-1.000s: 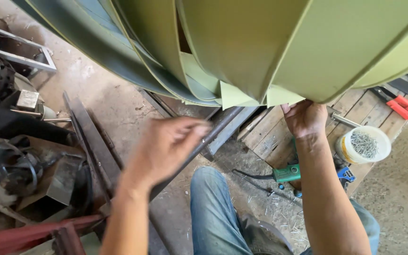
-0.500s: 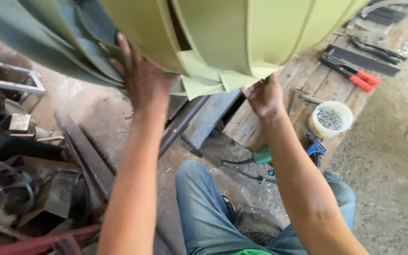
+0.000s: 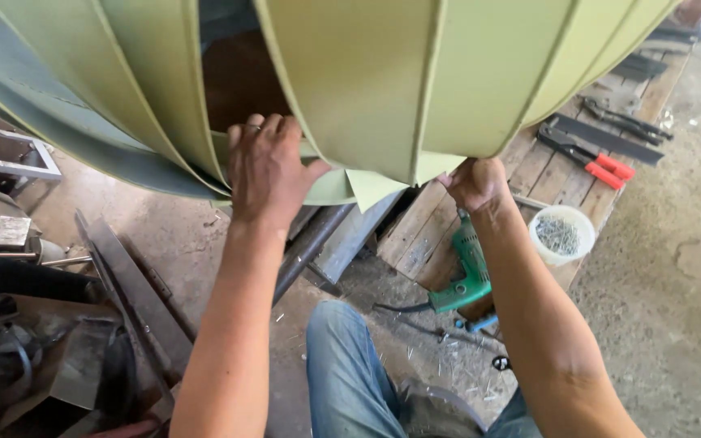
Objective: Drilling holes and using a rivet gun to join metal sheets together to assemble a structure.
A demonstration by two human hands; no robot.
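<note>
From my head camera, the only container I see is a small white round tub (image 3: 562, 233) of loose metal fasteners, sitting on the wooden pallet (image 3: 426, 229) to the right; it shows no label I can make out. Just left of it lies a green power drill (image 3: 470, 272), and farther off on the pallet are red-handled pliers (image 3: 590, 158).

The big pale green sheet-metal shell (image 3: 415, 77), made of overlapping curved panels, fills the far half of the view above my knees. My left hand (image 3: 268, 170) reaches up with the arm straight, palm flat against the lower edge of one panel beside a dark gap, fingers together and thumb splayed to the right. My right hand (image 3: 475, 182) is curled closed, gripping the bottom edge of the shell where the pointed panel tips meet. My jeans-clad leg (image 3: 342, 373) is below, near me.
</note>
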